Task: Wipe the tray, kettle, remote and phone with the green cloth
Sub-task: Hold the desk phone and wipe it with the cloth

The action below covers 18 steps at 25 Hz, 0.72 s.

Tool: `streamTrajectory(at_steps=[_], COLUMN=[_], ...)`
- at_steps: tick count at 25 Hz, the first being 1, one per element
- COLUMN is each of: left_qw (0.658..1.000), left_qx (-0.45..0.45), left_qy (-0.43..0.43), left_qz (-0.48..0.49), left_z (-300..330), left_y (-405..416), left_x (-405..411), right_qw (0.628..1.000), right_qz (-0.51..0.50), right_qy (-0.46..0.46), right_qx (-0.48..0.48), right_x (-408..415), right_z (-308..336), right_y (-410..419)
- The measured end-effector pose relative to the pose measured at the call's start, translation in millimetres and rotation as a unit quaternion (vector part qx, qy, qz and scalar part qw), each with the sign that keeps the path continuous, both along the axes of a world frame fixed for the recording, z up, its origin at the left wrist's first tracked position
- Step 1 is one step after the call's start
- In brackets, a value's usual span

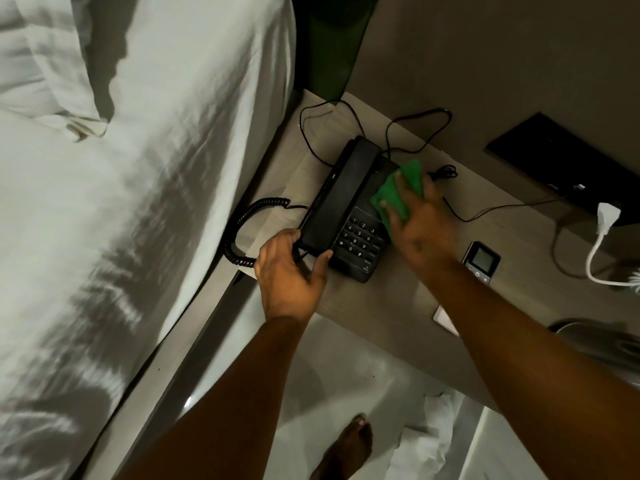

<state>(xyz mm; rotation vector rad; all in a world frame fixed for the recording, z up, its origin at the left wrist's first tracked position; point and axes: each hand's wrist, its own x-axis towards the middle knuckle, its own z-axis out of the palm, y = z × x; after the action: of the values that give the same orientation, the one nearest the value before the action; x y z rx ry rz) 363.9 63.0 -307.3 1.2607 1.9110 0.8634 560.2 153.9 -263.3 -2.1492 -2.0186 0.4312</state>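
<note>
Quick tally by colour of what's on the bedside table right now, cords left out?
Black: 2, the phone and the remote
Green: 1, the cloth
White: 1, the plug
Total: 4

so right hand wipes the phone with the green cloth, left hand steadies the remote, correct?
Not quite. In the head view the left hand steadies the phone, not the remote, which lies untouched. The right hand does wipe with the green cloth.

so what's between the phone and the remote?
Head view: the right hand, pressing the green cloth on the phone, plus bare tabletop up to the remote.
</note>
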Motion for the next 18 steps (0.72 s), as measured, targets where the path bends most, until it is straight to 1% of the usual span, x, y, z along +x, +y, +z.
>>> streamTrajectory(at_steps=[2,4,6,9,10,12,15,16,17,18], left_qw=[1.0,1.0,1.0,1.0,1.0,0.999,0.999,0.999,0.999,0.999], left_qx=[0.0,0.0,0.004,0.013,0.015,0.017,0.008,0.008,0.009,0.008], left_qy=[0.0,-0.004,-0.007,0.001,0.004,0.012,0.019,0.021,0.023,0.023], left_qz=[0.005,0.012,0.022,0.024,0.025,0.027,0.028,0.029,0.029,0.027], left_z=[0,0,0,-2,-2,-2,-2,-2,-1,-1], left_y=[-1,-1,-1,-2,-2,-2,-2,-2,-2,-2], left_x=[0,2,3,3,3,3,4,5,5,5], right_qw=[0.997,0.992,0.989,0.99,0.99,0.989,0.971,0.97,0.976,0.986], right_qz=[-0.07,-0.08,-0.04,0.056,0.073,0.131,0.238,0.243,0.217,0.165], right_qy=[0.04,0.068,0.102,0.119,0.112,0.069,0.027,0.015,0.002,-0.006], right_qx=[0.009,0.07,0.101,0.046,0.032,0.015,0.019,0.022,0.028,0.032], right_x=[-7,-16,-27,-49,-52,-55,-53,-52,-54,-57], right_z=[6,15,21,23,23,22,23,25,25,24], right_y=[34,53,64,58,51,22,-16,-7,10,34])
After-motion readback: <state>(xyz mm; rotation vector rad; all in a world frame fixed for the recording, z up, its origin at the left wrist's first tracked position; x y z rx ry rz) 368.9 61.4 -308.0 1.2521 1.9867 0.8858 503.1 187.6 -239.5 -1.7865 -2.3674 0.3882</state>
